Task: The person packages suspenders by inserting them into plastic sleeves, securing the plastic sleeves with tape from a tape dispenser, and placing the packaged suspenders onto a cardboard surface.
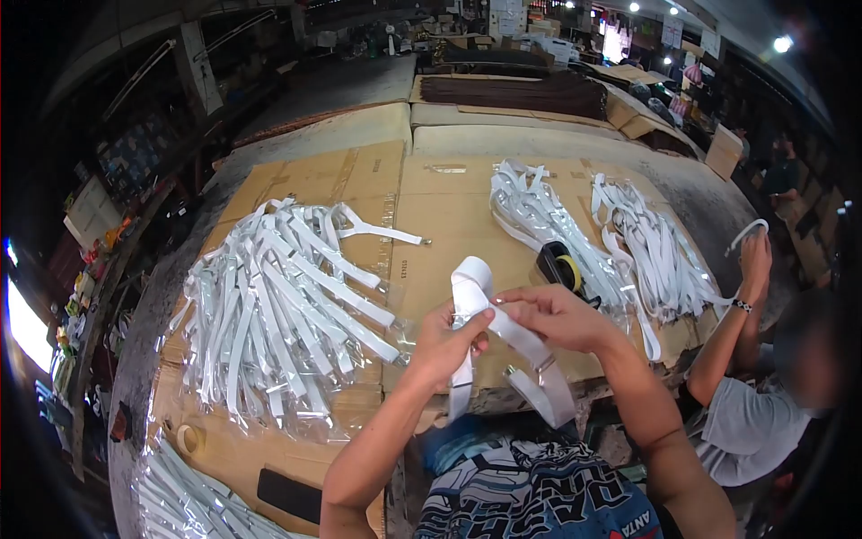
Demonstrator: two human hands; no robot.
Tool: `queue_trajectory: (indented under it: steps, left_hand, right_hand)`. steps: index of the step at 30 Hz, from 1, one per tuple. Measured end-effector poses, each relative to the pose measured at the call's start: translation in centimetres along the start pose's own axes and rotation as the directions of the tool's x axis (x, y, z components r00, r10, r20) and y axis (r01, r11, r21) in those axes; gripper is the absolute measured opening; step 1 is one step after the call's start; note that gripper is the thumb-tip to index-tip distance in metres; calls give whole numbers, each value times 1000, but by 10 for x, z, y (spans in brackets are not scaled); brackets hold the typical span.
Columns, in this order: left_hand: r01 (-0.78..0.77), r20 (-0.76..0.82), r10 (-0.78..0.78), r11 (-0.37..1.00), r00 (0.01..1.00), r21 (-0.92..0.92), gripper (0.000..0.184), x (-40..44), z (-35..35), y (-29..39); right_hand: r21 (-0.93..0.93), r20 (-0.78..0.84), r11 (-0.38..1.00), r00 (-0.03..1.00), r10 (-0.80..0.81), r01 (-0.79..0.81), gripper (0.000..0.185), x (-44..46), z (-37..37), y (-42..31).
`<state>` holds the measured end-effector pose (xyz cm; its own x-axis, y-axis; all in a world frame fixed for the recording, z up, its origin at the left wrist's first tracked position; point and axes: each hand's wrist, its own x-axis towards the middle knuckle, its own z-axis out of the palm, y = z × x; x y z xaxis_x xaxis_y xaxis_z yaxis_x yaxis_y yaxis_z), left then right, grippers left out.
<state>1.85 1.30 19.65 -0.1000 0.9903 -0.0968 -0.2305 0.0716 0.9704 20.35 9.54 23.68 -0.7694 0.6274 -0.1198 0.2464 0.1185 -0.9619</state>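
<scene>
L hand [452, 343] & R hand [564, 318] pinch white strap [530, 341], prob. tape dispenser [555, 266] by strap pile [542, 216].

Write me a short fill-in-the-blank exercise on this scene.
The left hand and right hand are on a ____ strap.
The large pile of wrapped straps lies on flat brown ____.
Of these two hands, the ____ one is nearer the tape dispenser.
Missing words: white; cardboard; right.
</scene>
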Motion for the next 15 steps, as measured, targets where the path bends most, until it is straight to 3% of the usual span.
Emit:
queue_trajectory:
  steps: [2, 4, 7, 10, 13, 15]
  left_hand:
    - [12, 42, -13, 1000, 999, 17, 19, -3, -2, 0]
    - [-11, 109, 4, 998, 994, 60, 19, -10, 4, 10]
    - [-20, 153, -3, 989, 988, 148, 22, -9, 1, 12]
    - [-28, 180, -6, 983, 984, 183, 21, -3, -13, 9]
    - [-21, 264, -37, 976, 964, 216, 18, 4, -14, 2]
    - [-10, 290, -53, 977, 955, 212, 16, 10, -9, -7]
  right_hand:
    - [-127, -197, 989, 975, -101, 77, 44, 10, -5, 20]
    - [-300, -164, 871, 878, -449, 389, 41, 24, -7, 33]
    - [-387, 15, 802, 873, -488, 455, 29, 25, -18, 26]
    - [-297, 259, 937, 960, -104, 181, 22, 12, -46, -1]
    - [-116, 201, 993, 979, 36, -13, 28, 20, -57, -25]
    - [202, 187, 979, 982, 2, -40, 38, 36, -50, -39]
